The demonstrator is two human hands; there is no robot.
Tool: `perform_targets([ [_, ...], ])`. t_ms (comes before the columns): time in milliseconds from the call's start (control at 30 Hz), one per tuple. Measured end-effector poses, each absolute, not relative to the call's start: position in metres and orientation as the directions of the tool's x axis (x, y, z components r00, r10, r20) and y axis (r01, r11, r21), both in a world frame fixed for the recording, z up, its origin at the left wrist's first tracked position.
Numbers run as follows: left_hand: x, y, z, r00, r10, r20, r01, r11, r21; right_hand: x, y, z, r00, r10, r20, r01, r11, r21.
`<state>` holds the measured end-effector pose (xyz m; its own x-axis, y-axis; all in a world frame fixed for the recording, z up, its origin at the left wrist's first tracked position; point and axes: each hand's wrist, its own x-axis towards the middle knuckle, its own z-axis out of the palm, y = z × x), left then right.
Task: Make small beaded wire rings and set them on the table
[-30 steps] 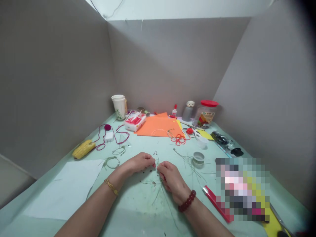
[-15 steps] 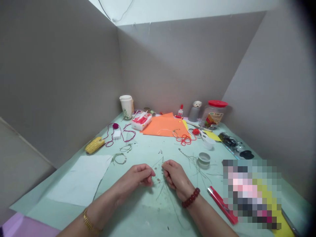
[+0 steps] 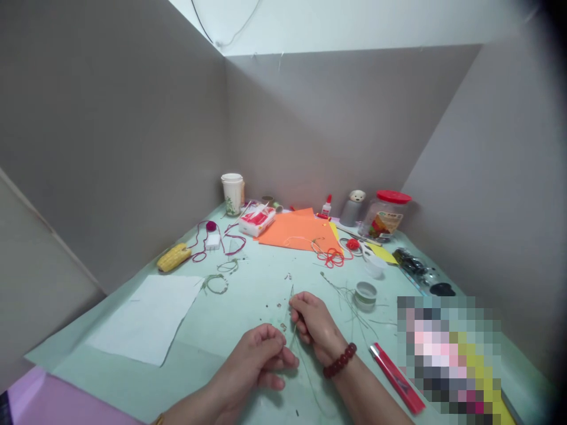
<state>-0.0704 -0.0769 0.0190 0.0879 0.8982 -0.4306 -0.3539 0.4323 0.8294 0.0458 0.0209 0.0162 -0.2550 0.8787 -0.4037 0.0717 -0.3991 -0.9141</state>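
My right hand [image 3: 312,319] pinches a thin green cord [image 3: 305,360] between thumb and forefinger. A short tip stands above the pinch, and strands trail down the tabletop toward me. My left hand [image 3: 268,357] is just left of and nearer than the right, fingers loosely bent and apart, with nothing visible in them. Small beads or charms [image 3: 283,326] lie scattered on the mat beyond the left fingers, too tiny to make out exactly. To the right, a bundle of green cords [image 3: 348,293] lies beside a spool of cord [image 3: 365,295].
A red lighter [image 3: 398,381] lies by my right forearm. White paper [image 3: 133,319] is at left, near a corn cob [image 3: 174,258] and a braided green bracelet [image 3: 216,284]. Farther back are orange sheets [image 3: 292,231], a tissue pack [image 3: 257,219], paper cups [image 3: 233,195] and a red-lidded jar [image 3: 384,218].
My left hand has moved down toward me and slightly right, its fingers spreading from a closed pinch. My right hand keeps its pinch on the cord. The view has tilted slightly.
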Motion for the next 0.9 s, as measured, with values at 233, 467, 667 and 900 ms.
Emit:
perform_targets([
  [233, -0.077, -0.076, 0.02, 0.083, 0.914, -0.397, -0.352, 0.4, 0.846, 0.046, 0.023, 0.017, -0.257, 0.877, -0.405, 0.066, -0.402, -0.913],
  [467, -0.097, -0.075, 0.027, -0.016, 0.926, -0.377, -0.318, 0.353, 0.88, 0.047, 0.023, 0.013, -0.254, 0.879, -0.404, 0.076, -0.398, -0.914],
  [667, -0.111, -0.068, 0.036, 0.021, 0.938, -0.345, -0.116, 0.345, 0.931, 0.046, 0.02, 0.016, -0.252, 0.885, -0.391, 0.088, -0.381, -0.92],
  [900, -0.12, -0.056, 0.037, 0.11, 0.934, -0.341, 0.026, 0.341, 0.94, 0.046, 0.02, 0.017, -0.26, 0.889, -0.377, 0.077, -0.37, -0.926],
])
